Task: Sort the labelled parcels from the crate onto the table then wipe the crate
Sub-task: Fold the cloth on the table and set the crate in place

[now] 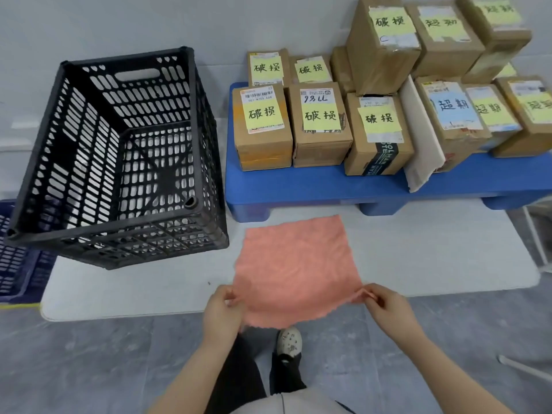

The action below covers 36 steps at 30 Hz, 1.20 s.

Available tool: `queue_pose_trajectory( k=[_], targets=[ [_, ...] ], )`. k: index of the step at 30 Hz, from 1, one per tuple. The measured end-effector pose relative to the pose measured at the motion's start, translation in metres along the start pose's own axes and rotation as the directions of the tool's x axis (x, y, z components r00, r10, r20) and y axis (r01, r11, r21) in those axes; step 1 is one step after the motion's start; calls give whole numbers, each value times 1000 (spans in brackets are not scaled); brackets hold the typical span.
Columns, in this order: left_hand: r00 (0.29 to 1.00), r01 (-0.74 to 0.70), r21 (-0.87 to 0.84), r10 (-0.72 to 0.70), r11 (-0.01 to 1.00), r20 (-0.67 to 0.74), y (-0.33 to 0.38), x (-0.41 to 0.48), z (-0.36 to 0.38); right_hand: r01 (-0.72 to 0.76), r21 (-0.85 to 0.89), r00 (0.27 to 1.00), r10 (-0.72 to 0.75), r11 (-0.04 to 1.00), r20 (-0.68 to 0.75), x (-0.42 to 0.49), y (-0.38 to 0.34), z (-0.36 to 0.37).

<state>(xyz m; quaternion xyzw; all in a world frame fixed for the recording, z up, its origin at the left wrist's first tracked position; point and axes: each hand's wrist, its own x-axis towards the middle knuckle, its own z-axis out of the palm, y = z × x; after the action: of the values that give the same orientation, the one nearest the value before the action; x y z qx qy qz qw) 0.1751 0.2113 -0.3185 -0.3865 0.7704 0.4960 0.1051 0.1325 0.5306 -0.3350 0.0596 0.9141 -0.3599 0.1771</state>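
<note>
Pinching the pink cloth [292,270] by its two near corners, left hand [222,306] on one and right hand [388,306] on the other, thumb against curled fingers on each side, with the rest spread out flat over the white mat [134,288]. Looks like the sorting half is done, judging by the parcels [263,127] stacked with their handwritten notes on the blue platform [298,183] to the right and the black crate [134,243] standing empty on the mat near the cloth's left side, open top up. So on to the wiping. Fold the cloth in half and then again before starting (to avoid snagging on the slotted walls and dragging rather than rubbing), making a pad thick enough to fill one palm. Take the pad in the right hand and free the left to grip the crate's rim, to stop a light, empty crate sliding on the mat under pressure. Begin with the top rim, go down each inner wall in long strokes along the rows of slots, and finish on the floor, pushing dust towards one corner. Turn to a fresh face of the pad between walls. Mind the hand-hole in the far wall and the corner posts, likely dirt traps. Avoid knocking the nearest parcels with a swinging elbow.
</note>
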Motion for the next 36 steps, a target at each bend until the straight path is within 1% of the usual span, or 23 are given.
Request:
queue_pose_trajectory(
  k=[2, 3, 5, 7, 8, 9, 10, 12, 14, 15, 17, 18, 19, 21, 23, 25, 27, 28, 29, 31, 33, 34, 36],
  targets=[
    [1000, 13, -5, -13, 1000, -9, 18, 19, 0, 26, 12, 999, -25, 1000, -28, 21, -12, -6],
    [1000, 23, -56, -24, 998, -12, 28, 31, 1, 27, 39, 999, -25, 999, -37, 33, -21, -10],
    [998, 68, -271, -68, 960, 10, 47, 52, 5, 17, 101, 998, -11, 995, -68, 60, -39, -15],
    [993, 118, -487, -96, 866, 70, 60, 65, 9, -1, 152, 993, 18, 988, -113, 88, -55, -16],
    [994, 109, -542, -79, 833, 78, 62, 69, 12, -17, 187, 991, 41, 982, -125, 101, -62, -15],
    [997, 73, -544, -40, 836, 72, 63, 71, 14, -38, 219, 991, 65, 975, -118, 112, -66, -13],
    [998, 14, -493, 14, 870, 54, 62, 71, 15, -69, 229, 991, 92, 971, -92, 121, -67, -9],
    [997, -66, -323, 78, 944, 25, 50, 72, 17, -162, 179, 986, 167, 970, -14, 133, -63, 0],
    [997, -76, -130, 75, 989, -14, 26, 75, 17, -229, 131, 973, 231, 965, -3, 134, -57, 10],
    [997, -71, -35, 69, 997, -41, 13, 75, 17, -237, 128, 970, 242, 963, -19, 131, -53, 14],
    [998, -7, 123, 15, 992, -63, -8, 72, 17, -220, 128, 972, 228, 967, -58, 122, -46, 22],
    [997, 36, 137, -25, 990, -76, -13, 68, 18, -222, 123, 969, 233, 967, -81, 118, -42, 25],
    [995, 71, 113, -62, 991, -79, -14, 65, 18, -240, 109, 962, 251, 965, -107, 116, -38, 27],
    [991, 112, 34, -109, 993, -79, -12, 60, 21, -245, 1, 957, 242, 969, -161, 115, -34, 31],
    [988, 146, 23, -144, 989, -62, -8, 61, 23, -190, -141, 959, 153, 972, -236, 118, -37, 31],
    [984, 176, 31, -176, 984, -21, -6, 66, 26, -99, -211, 943, 24, 973, -332, 122, -46, 27],
    [982, 187, 38, -187, 982, -1, -4, 69, 27, -8, -271, 928, -94, 962, -361, 127, -54, 21],
    [983, 183, 31, -183, 983, -10, -5, 70, 27, 28, -262, 933, -119, 965, -340, 129, -59, 18],
    [983, 180, 21, -180, 983, -20, -5, 71, 27, 48, -191, 946, -106, 980, -305, 131, -63, 16],
    [986, 158, 7, -157, 987, -47, -3, 69, 26, 37, 64, 969, -20, 997, -246, 131, -72, 15],
    [987, 139, -27, -140, 990, -78, -3, 65, 26, -19, 258, 974, 76, 966, -213, 131, -78, 17],
    [985, 145, -55, -149, 988, -88, -4, 64, 27, -60, 293, 975, 120, 954, -189, 133, -78, 19],
    [978, 171, -106, -182, 980, -106, -7, 61, 29, -158, 253, 973, 194, 954, -126, 139, -75, 24]
  ],
)
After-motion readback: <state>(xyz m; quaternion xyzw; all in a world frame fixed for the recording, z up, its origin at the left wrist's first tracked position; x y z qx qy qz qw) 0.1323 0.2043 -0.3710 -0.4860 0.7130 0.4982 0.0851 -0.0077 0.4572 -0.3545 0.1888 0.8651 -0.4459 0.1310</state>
